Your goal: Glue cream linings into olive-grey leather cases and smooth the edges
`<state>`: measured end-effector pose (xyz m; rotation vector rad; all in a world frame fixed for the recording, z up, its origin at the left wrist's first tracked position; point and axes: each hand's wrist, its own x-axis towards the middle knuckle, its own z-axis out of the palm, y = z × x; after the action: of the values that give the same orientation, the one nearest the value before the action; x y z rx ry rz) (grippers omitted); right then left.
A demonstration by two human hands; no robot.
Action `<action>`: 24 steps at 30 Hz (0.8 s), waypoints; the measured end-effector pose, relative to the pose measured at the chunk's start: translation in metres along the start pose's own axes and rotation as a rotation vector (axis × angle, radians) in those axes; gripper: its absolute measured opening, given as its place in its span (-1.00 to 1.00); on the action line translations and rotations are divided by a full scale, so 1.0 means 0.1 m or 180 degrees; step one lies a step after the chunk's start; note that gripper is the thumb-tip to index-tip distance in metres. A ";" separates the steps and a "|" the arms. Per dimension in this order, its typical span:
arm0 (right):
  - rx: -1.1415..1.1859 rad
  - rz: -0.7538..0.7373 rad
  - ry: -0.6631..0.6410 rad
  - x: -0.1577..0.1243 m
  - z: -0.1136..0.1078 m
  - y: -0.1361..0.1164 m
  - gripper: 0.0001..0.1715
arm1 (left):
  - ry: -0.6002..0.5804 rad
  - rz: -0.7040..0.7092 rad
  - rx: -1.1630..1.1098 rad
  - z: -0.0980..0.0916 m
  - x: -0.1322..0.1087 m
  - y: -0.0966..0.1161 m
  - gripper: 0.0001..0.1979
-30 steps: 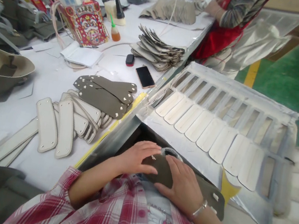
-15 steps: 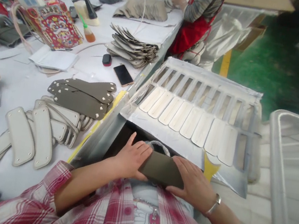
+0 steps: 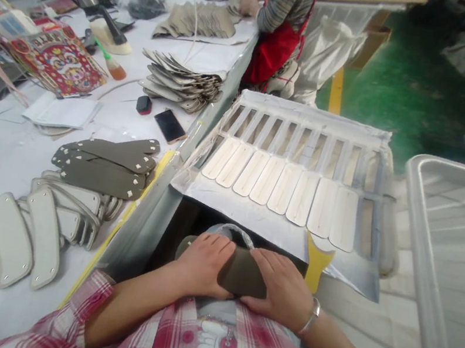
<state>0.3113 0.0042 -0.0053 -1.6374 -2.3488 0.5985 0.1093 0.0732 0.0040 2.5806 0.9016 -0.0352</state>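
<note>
A dark olive, strip-shaped flat piece [image 3: 243, 274] is held in front of my body by both hands. My left hand [image 3: 206, 262] grips it near its left end, fingers over the top and thumb below. Round its right part close the fingers and thumb of my right hand [image 3: 281, 283], which has a bracelet at the wrist. What lies behind the piece is mostly hidden; a clear plastic loop [image 3: 236, 232] shows just above it. Similar olive pieces [image 3: 102, 167] with small white marks lie stacked on the table to the left.
Pale padded pieces [image 3: 9, 241] with metal studs lie at the left. A slotted white frame [image 3: 287, 222] holding white oval pieces stands ahead, with a yellow tab [image 3: 316, 265]. A phone [image 3: 170, 125], a pile of panels [image 3: 180, 83] and a plastic bin [image 3: 426, 230] surround it. A co-worker [image 3: 283, 28] is beyond.
The view has shifted, so the table things sit further left and lower. My left hand has moved inward along the olive piece, whose left end now shows beyond it. Both hands still hold it.
</note>
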 end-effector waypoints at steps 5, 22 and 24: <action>0.0276 0.0065 -0.0147 -0.06 -0.07 0.11 -0.05 | -0.0131 0.0046 0.0008 0.03 0.10 0.13 -0.30; 0.3471 0.1430 0.0653 -0.68 0.24 0.51 -0.49 | -0.0313 0.0434 0.0010 0.30 0.65 0.74 -0.31; 0.3325 0.1460 0.0706 -0.67 0.22 0.52 -0.52 | -0.0353 0.0418 0.0083 0.30 0.68 0.76 -0.32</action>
<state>0.3698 -0.0470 -0.0444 -1.5300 -1.0983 1.3355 0.2120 0.0480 -0.0061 2.6269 0.6949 -0.1522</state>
